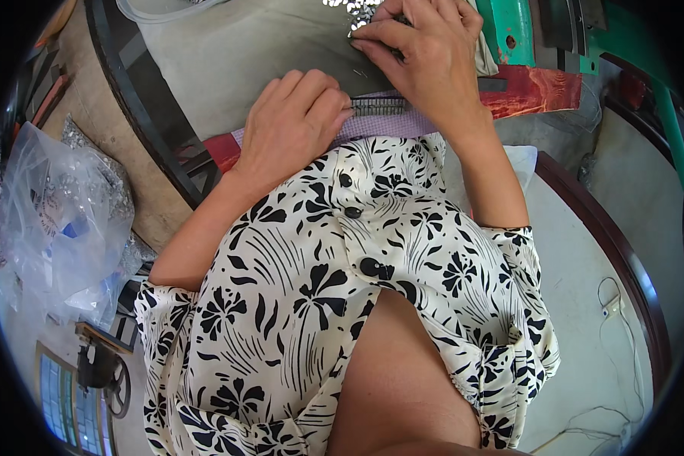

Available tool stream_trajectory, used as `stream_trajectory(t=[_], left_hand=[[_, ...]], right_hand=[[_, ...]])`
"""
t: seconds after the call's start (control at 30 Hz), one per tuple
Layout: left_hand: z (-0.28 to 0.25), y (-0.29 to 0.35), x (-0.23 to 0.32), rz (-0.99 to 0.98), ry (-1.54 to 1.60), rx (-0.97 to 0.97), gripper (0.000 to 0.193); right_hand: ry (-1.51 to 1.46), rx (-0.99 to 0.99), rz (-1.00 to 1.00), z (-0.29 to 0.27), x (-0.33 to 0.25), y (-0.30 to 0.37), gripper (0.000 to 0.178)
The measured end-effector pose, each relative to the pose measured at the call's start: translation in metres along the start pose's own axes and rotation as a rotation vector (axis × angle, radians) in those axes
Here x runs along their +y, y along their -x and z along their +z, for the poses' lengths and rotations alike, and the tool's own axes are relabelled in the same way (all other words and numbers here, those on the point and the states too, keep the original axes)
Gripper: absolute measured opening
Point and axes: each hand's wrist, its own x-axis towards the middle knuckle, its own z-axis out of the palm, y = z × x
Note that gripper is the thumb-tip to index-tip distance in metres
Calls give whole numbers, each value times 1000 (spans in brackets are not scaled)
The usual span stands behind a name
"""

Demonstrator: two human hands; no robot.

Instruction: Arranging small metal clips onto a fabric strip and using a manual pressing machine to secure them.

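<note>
My left hand lies with curled fingers at the near edge of a grey cloth-covered work surface. Its thumb and forefinger close on the left end of a row of small metal pieces, lined up side by side over a purple checked cloth. Farther off, my right hand has its thumb and fingertips drawn together beside a pile of small shiny metal pieces. What those fingertips hold is too small to make out. A few thin loose bits lie on the grey cloth between the hands.
Part of a pale plastic container shows at the far left. To the right are a green metal frame and a red patterned board. Clear plastic bags stand on the left, and a cable lies at the lower right.
</note>
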Motion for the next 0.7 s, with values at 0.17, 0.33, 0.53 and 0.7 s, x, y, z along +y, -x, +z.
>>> stream_trajectory(t=[0.17, 0.33, 0.53, 0.7], left_hand=[[-4, 0, 1, -68, 125, -3, 26], [-4, 7, -3, -115, 230, 10, 29], [-2, -2, -3, -34, 108, -14, 23], [2, -3, -1, -59, 116, 18, 19]], right_hand=[[121, -498, 383, -37, -35, -32, 13], [60, -372, 366, -44, -35, 2, 13], [76, -392, 394, -65, -66, 33, 17], [202, -430, 364, -67, -72, 32, 18]])
